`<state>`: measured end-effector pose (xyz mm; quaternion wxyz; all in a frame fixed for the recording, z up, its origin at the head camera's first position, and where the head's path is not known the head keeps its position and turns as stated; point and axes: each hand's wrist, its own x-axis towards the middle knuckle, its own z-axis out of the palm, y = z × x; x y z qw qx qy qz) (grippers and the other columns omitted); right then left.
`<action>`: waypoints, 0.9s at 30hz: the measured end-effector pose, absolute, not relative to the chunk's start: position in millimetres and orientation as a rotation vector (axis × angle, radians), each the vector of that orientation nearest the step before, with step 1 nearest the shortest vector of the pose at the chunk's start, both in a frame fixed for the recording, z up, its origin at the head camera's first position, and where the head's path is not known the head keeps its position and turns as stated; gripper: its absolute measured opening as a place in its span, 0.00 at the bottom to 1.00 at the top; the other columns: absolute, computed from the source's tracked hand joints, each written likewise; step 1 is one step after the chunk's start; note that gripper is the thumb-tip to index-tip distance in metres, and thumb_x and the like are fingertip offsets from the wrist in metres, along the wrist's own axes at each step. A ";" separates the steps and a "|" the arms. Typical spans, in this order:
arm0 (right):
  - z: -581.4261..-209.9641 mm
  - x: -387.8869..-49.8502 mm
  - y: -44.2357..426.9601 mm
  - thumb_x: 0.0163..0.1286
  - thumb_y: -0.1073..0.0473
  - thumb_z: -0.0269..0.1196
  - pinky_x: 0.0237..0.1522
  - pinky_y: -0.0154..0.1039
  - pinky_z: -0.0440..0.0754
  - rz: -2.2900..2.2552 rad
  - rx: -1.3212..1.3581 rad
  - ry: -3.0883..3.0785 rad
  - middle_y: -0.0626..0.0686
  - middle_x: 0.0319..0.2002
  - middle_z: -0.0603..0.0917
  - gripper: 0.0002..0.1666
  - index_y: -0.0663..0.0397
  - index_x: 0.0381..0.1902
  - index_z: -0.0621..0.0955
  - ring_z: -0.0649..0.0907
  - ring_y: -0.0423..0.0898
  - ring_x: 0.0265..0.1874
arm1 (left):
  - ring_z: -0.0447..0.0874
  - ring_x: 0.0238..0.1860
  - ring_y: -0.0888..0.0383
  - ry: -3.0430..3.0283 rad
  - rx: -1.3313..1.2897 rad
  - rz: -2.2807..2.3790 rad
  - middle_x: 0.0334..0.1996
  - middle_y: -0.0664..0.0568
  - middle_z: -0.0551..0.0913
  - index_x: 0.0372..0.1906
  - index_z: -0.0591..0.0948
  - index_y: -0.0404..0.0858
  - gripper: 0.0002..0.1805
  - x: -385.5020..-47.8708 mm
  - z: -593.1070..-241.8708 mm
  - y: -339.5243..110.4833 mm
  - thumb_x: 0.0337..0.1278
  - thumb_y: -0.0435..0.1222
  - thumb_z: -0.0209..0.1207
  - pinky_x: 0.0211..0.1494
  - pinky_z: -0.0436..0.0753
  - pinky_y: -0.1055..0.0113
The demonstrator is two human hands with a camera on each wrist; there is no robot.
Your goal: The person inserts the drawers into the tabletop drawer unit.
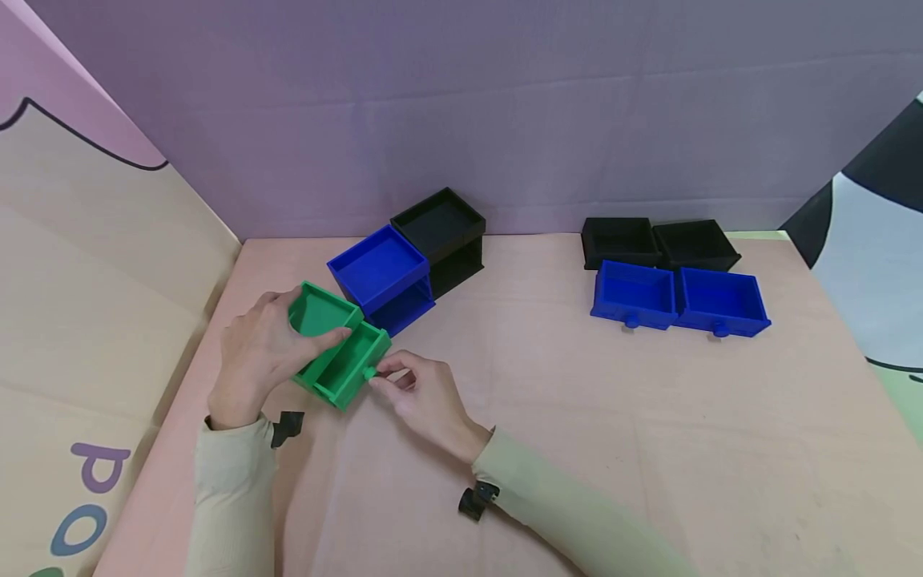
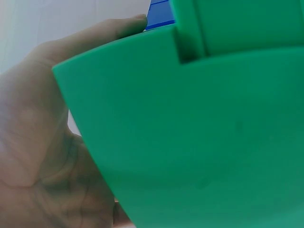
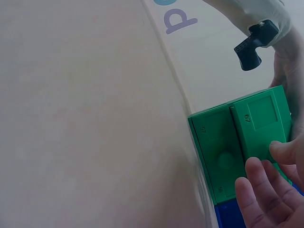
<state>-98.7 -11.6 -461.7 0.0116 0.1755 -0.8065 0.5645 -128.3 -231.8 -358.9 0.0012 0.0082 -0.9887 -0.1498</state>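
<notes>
My left hand [image 1: 263,353] grips the small green drawer cabinet [image 1: 317,311], its thumb across the top near the front edge. A green drawer [image 1: 348,365] sticks partly out of the cabinet's front. My right hand [image 1: 433,401] pinches that drawer's round knob [image 1: 370,373] between thumb and fingers. In the right wrist view, the second drawer front [image 3: 218,152] sits flush beside the pulled-out one. The left wrist view is mostly filled by the cabinet's green side [image 2: 180,128], with the left palm [image 2: 33,142] beside it.
Behind the green cabinet stand a blue cabinet [image 1: 378,264] and a black cabinet [image 1: 440,220], both with open fronts. To the right lie two blue drawers [image 1: 634,290] and two black drawers [image 1: 620,240]. A grey-purple cloth wall [image 1: 505,120] closes off the back.
</notes>
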 end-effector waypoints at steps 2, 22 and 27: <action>-461.3 -99.4 -13.0 0.69 0.60 0.74 0.41 0.30 0.87 1.761 0.544 -2.511 0.51 0.42 0.94 0.07 0.54 0.44 0.89 0.91 0.46 0.34 | 0.85 0.51 0.30 -3.104 0.024 -0.466 0.68 0.28 0.78 0.77 0.71 0.32 0.59 -128.2 -358.9 -231.7 0.55 0.73 0.64 0.44 0.85 0.44; -461.7 -108.6 -24.9 0.71 0.60 0.72 0.40 0.29 0.86 1.764 0.577 -2.526 0.52 0.41 0.93 0.08 0.55 0.45 0.88 0.90 0.45 0.33 | 0.86 0.49 0.31 -3.086 0.027 -0.457 0.68 0.28 0.78 0.77 0.72 0.32 0.59 -126.9 -360.4 -231.9 0.54 0.74 0.63 0.43 0.85 0.44; -462.7 -110.6 -26.7 0.71 0.59 0.72 0.39 0.29 0.86 1.755 0.575 -2.528 0.51 0.40 0.93 0.08 0.55 0.45 0.88 0.90 0.43 0.33 | 0.85 0.50 0.31 -3.100 0.040 -0.455 0.68 0.28 0.78 0.78 0.71 0.32 0.60 -127.1 -359.9 -231.4 0.54 0.74 0.62 0.44 0.85 0.45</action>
